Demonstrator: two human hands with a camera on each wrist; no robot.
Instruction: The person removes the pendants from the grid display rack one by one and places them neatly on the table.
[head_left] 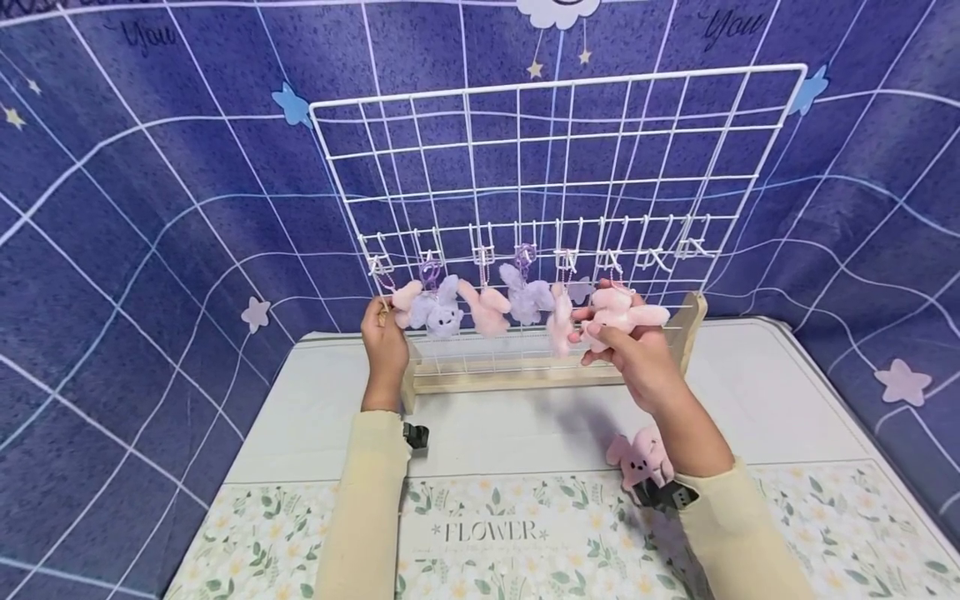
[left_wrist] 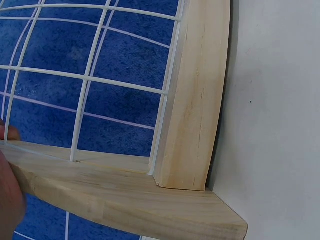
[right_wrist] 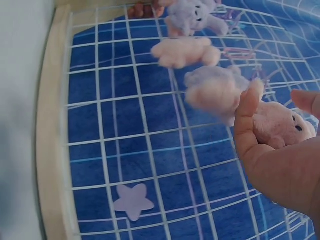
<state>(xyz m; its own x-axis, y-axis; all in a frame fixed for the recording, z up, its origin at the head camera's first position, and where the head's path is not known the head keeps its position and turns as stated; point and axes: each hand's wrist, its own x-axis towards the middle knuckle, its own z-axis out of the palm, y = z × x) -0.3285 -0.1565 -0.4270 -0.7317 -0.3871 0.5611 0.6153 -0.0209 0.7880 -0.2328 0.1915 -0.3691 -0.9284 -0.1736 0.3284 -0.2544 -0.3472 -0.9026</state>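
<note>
My left hand (head_left: 386,340) grips the wooden upright (left_wrist: 120,197) at the left side of a white wire grid rack (head_left: 517,150); its thumb and a fingertip show at the edge of the left wrist view. With my right hand (head_left: 643,362) I hold a pink plush bunny keychain (head_left: 613,310), thumb in front and fingers behind. This bunny hangs by a beaded chain from a hook. Further left hang more plush keychains: a pink one (head_left: 561,323), a lilac one (head_left: 528,298), another pink one (head_left: 486,308), and a lilac bunny (head_left: 441,312) beside a pink one (head_left: 406,302).
Two hooks (head_left: 692,247) at the rack's right end carry nothing. A wooden base bar (head_left: 517,382) runs along the bottom. On the white table (head_left: 315,417), a pink plush toy (head_left: 642,458) is by my right wrist. A flower-print mat (head_left: 480,575) covers the front.
</note>
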